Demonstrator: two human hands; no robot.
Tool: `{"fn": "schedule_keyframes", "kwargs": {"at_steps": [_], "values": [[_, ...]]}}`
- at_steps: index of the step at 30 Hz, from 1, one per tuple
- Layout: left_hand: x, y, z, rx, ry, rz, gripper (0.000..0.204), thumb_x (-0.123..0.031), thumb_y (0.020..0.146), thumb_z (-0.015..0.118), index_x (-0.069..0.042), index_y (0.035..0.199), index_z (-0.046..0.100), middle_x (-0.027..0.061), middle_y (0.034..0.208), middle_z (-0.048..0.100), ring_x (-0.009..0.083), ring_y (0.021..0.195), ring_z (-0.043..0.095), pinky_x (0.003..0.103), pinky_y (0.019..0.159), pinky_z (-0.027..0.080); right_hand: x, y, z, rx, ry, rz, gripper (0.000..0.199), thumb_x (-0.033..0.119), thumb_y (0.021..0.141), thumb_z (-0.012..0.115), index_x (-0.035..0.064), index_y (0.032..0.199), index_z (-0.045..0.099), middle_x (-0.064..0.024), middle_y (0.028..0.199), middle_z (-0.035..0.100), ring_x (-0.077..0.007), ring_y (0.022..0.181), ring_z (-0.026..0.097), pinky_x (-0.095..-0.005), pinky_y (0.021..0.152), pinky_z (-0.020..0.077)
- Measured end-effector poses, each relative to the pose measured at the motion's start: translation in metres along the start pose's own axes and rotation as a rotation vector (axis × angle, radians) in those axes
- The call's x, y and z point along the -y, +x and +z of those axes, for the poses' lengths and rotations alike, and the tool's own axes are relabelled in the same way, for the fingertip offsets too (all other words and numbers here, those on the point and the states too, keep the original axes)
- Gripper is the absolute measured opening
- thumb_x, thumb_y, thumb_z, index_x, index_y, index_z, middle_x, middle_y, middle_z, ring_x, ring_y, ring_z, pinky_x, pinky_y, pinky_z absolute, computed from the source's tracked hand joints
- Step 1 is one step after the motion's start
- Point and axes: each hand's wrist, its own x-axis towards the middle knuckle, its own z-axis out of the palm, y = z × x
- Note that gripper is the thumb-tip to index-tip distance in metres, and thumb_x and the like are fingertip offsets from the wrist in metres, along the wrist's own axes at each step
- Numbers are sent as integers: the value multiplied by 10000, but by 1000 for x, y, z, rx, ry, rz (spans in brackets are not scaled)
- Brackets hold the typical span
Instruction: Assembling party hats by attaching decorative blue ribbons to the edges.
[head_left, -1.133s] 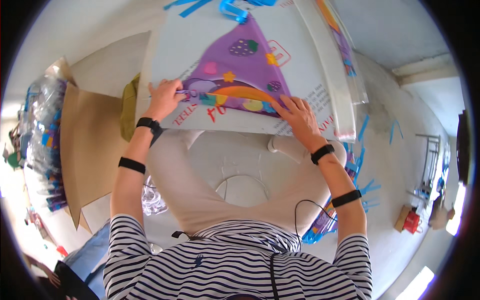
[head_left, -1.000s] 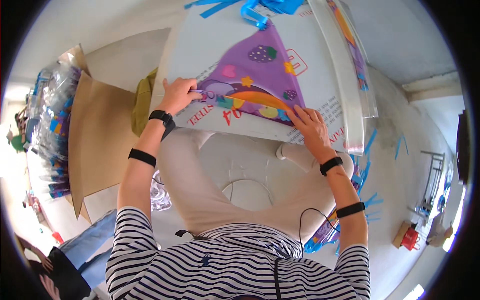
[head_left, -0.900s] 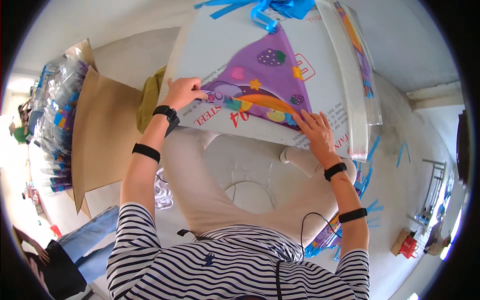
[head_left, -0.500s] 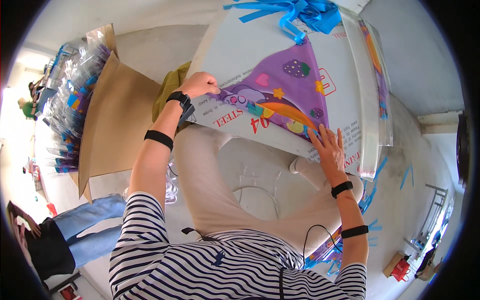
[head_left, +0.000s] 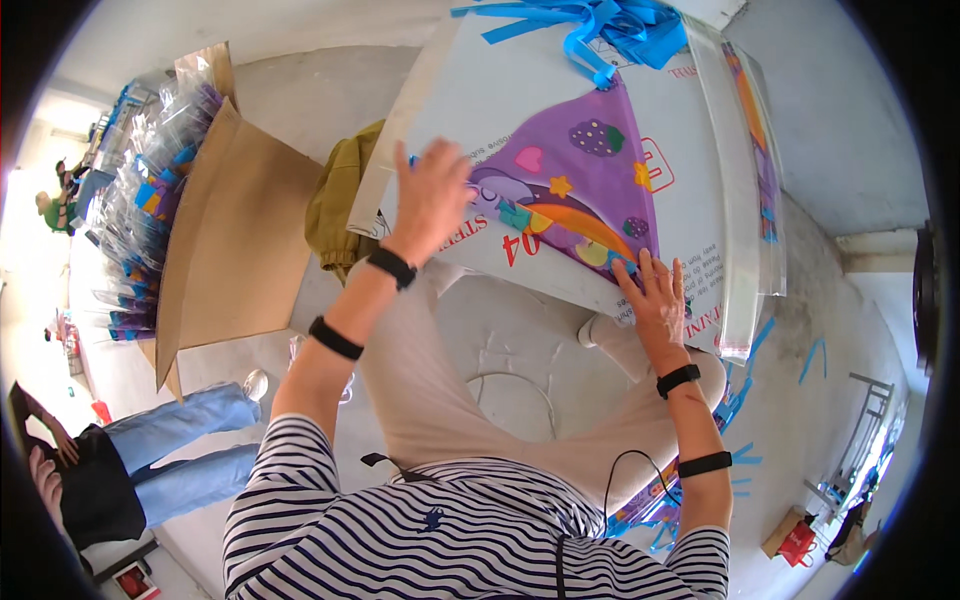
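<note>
A purple triangular kite [head_left: 585, 190] with coloured shapes on it, a pink heart, a dark strawberry, orange stars and an orange band, lies flat on a large white board [head_left: 520, 90] that rests across the person's lap. The board carries red and grey printed marks near its near edge and a red-outlined label just right of the kite. The left hand [head_left: 432, 195] hovers over the kite's left corner, blurred, fingers spread and loose, gripping nothing that can be made out. The right hand [head_left: 658, 295] lies flat, open-palmed, fingers splayed, pressing the kite's near right corner against the board. At the far tip of the kite sits a bunch of blue ribbon [head_left: 610, 28]. A long clear plastic sleeve [head_left: 735, 190] holding another coloured kite lies along the board's right side. To the left, an olive cloth [head_left: 340, 195] sits beside the board, then a flat brown cardboard sheet [head_left: 235, 240], and farther left a heap of clear packets [head_left: 145, 200] with blue and purple contents. Another person in jeans [head_left: 185, 455] sits at the near left
</note>
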Motion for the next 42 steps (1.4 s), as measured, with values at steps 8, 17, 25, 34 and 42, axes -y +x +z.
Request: {"fn": "schedule_keyframes", "kwargs": {"at_steps": [8,17,25,34,42], "values": [[-108,-42,11,238,-320,336,1051,-541,730,825,-157,1599,376,19,1694,249,281,1578,185,747,1188,97,5,3,-1,-20,28,12,635,53,877,603,300,1461,568,-173,1419,573,-316,1281,564,-599,1198,331],[-101,-48,26,230,-284,275,1175,-648,664,816,-212,1631,310,20,1707,230,335,1578,170,789,1150,91,6,4,-2,-16,68,7,672,42,855,628,261,1485,542,-113,1467,556,-291,1335,526,-589,1210,313],[-112,-51,48,122,-322,260,1220,-675,599,830,-225,1619,335,18,1697,275,318,1579,191,777,1163,91,21,4,-13,49,66,114,619,82,940,633,86,1532,454,-100,1588,447,-333,1455,406,-543,1223,288],[-121,-55,62,-17,-326,208,1160,-674,524,872,-228,1524,489,15,1634,384,310,1561,233,761,1191,86,66,18,17,188,137,94,759,323,942,656,80,1595,355,-119,1705,244,-327,1576,214,-532,1263,170],[-110,-55,46,34,-370,187,1071,-555,538,925,-221,1472,521,11,1585,424,305,1543,256,770,1170,166,72,25,19,171,72,69,852,353,862,766,101,1579,382,-116,1684,298,-304,1573,226,-535,1254,188]]}}
